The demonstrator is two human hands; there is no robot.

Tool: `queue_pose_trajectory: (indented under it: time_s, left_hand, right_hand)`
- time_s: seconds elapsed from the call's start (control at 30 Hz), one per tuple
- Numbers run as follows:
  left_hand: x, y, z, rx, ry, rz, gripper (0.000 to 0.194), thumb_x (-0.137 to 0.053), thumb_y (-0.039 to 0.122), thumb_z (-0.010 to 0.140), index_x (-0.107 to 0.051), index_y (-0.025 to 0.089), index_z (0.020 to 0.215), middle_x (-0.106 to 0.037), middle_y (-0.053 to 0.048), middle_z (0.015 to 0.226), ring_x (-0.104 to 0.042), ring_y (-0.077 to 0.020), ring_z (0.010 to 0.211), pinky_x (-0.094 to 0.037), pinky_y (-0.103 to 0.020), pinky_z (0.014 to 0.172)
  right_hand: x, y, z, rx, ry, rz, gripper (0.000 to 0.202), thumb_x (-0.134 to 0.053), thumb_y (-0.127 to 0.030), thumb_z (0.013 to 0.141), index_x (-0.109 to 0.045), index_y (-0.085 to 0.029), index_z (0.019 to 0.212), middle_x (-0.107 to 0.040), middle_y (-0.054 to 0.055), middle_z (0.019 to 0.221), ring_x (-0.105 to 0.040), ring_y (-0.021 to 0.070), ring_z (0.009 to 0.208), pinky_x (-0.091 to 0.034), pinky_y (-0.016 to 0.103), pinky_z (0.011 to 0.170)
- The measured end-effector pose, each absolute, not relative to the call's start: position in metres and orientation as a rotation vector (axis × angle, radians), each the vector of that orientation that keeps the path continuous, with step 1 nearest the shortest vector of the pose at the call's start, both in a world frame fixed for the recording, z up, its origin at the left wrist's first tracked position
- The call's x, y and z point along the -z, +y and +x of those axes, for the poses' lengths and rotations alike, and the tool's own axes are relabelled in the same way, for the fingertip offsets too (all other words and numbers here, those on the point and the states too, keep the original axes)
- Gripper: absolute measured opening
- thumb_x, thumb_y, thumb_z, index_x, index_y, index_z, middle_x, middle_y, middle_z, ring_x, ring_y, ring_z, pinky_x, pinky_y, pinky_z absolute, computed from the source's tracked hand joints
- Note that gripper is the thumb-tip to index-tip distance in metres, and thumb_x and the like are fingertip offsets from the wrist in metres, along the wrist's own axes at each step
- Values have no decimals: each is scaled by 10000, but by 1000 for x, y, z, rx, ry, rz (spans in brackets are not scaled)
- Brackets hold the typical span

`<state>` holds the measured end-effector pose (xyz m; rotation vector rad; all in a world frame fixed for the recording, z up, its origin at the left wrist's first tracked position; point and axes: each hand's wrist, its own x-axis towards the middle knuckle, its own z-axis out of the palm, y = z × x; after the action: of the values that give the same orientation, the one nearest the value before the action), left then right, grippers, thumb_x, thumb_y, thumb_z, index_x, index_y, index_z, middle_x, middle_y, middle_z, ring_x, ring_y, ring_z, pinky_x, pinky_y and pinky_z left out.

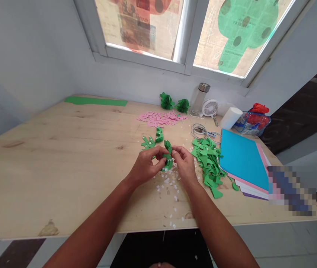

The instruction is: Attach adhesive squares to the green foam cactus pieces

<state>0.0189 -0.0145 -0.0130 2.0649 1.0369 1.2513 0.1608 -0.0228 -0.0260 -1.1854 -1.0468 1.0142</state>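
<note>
Between my hands is a green paper cutout (169, 163) with a curved lower edge and small white bits on it. The thumb and fingers of my left hand (144, 166) close on its left side. My right hand (185, 166) pinches at its upper right edge; the fingertips partly hide the contact. Just beyond my left hand lie a branching green cutout (148, 142) dotted with white squares and a small stack of curved green cutouts (159, 135). Tiny white paper bits (166, 181) are scattered on the table below my hands.
Green scraps (209, 160) lie right of my hands, beside coloured sheets (243, 158). Pink scraps (158, 118) and folded green paper shapes (166, 100) are farther back. A bottle (199, 101), small fan (210, 108), white roll (231, 118) and basket (255, 121) stand near the wall.
</note>
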Motion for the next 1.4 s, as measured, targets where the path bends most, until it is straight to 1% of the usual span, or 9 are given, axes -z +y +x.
queue_pose_trajectory:
  time_s: [0.2,0.47,0.6,0.7,0.8,0.93,1.1,1.27,1.4]
  left_hand:
    - [14,-13,18,-1224,1008,2040,96,-566,177,771,-641,180,831,-641,5,688,-568,-125,612,-449,-238,624]
    - [17,-9,16,-1163,934,1911,166,-611,210,760,-660,183,917,-637,-2,707,-590,-140,654,-474,-250,619]
    - [19,-7,16,-1185,883,1737,168,-649,228,745,-662,184,907,-637,-8,733,-581,-133,644,-482,-246,595]
    - [18,-7,16,-1206,847,1572,186,-683,253,728,-665,177,897,-650,-26,765,-603,-148,682,-499,-260,614]
    - [16,-7,16,-1220,823,1437,213,-715,259,703,-670,170,891,-636,-17,729,-606,-145,667,-503,-259,613]
    - [13,-8,15,-1236,827,1330,232,-745,263,668,-677,160,865,-619,-10,702,-590,-136,648,-495,-245,584]
    - [10,-8,15,-1250,820,1290,224,-751,251,652,-679,158,842,-626,-10,705,-584,-128,630,-486,-239,567]
    - [9,-9,14,-1247,817,1288,220,-743,254,659,-680,162,848,-642,-13,709,-596,-136,626,-472,-243,555]
    - [8,-10,13,-1241,810,1270,224,-749,250,652,-686,162,848,-645,-10,709,-597,-132,628,-471,-239,562]
  right_hand:
    - [27,-22,160,-1138,-1018,-1093,162,-643,-311,686,-648,-175,775,-680,11,773,-573,145,683,-419,255,631]
    - [30,-20,163,-1131,-924,-1083,154,-677,-304,641,-627,-178,716,-628,-21,660,-536,127,617,-398,240,591]
    - [29,-20,164,-1092,-890,-1102,147,-666,-304,647,-626,-174,703,-609,-30,628,-513,115,583,-379,228,559]
    - [30,-19,167,-1088,-840,-1119,146,-664,-300,644,-619,-172,698,-554,-56,560,-462,92,519,-338,215,512]
    - [32,-17,168,-1097,-807,-1143,152,-668,-300,631,-610,-171,688,-529,-65,534,-431,82,489,-312,209,486]
    - [32,-16,170,-1090,-809,-1194,160,-655,-313,615,-605,-169,661,-547,-50,531,-435,89,484,-315,214,476]
    - [30,-15,171,-1043,-882,-1266,132,-632,-301,592,-574,-182,592,-507,-60,469,-414,92,454,-306,217,461]
    - [35,-15,171,-1085,-939,-1267,177,-633,-345,600,-574,-179,615,-568,-40,520,-450,99,464,-317,215,456]
    - [36,-15,171,-1082,-970,-1277,178,-629,-347,608,-571,-178,613,-568,-41,523,-452,97,459,-323,213,455]
